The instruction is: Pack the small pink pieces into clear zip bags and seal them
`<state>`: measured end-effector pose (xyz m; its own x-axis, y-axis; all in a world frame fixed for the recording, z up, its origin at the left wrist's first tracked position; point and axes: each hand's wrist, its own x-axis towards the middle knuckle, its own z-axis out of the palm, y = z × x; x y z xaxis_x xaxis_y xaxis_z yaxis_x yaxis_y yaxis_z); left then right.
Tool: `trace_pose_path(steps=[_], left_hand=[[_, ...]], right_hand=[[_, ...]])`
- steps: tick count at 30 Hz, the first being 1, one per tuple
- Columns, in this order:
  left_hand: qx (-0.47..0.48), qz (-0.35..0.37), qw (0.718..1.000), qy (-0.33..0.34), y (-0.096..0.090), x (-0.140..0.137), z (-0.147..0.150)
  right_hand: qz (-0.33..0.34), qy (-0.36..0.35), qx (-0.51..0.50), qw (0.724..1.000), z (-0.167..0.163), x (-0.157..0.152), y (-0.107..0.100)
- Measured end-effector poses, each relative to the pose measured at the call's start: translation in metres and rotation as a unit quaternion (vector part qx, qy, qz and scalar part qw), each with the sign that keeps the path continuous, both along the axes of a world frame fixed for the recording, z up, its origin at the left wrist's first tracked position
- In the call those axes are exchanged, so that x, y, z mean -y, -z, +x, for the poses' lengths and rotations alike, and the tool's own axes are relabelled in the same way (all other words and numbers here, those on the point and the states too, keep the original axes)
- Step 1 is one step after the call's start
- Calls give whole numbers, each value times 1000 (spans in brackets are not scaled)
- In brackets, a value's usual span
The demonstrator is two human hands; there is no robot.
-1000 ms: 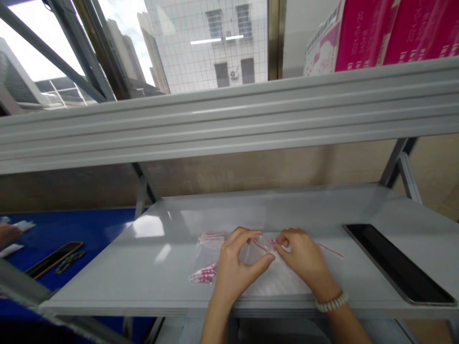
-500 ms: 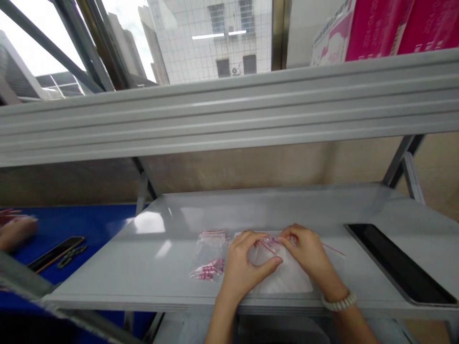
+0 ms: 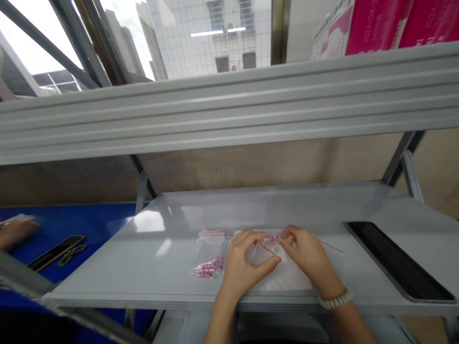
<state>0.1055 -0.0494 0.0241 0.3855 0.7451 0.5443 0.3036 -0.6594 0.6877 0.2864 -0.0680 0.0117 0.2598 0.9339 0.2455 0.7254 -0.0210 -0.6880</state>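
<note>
Left hand (image 3: 244, 263) is touching a red-lined zip bag (image 3: 268, 245), thumb standing apart from fingers. Right hand (image 3: 307, 254), wearing a beaded bracelet (image 3: 336, 300), is pinching at pink bead-like pieces (image 3: 275, 238). Second zip bag (image 3: 207, 253), pink contents showing, is lying just left; tablet (image 3: 398, 260) is resting right. Co-worker's hand (image 3: 17, 231), blurring, is showing near a phone (image 3: 55, 253).

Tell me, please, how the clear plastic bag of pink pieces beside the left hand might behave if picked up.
The clear plastic bag is probably floppy, as its film looks thin and wrinkled. Lifted by its far end, it would likely sag toward the near end, where the pink pieces lie. Its glossy surface may also slip easily on the smooth-looking table.
</note>
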Motion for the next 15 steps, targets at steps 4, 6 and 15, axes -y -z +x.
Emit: trace_pose_path(steps=[4,6,15], left_hand=[[11,15,1000,15,2,-2,0],[13,21,1000,17,3,-3,0],[3,20,1000,13,1,-2,1]], right_hand=[[-21,-1,35,999,-4,-3,11],[-24,-9,42,999,-7,-4,12],[52,-56,-44,996,5,3,-6]])
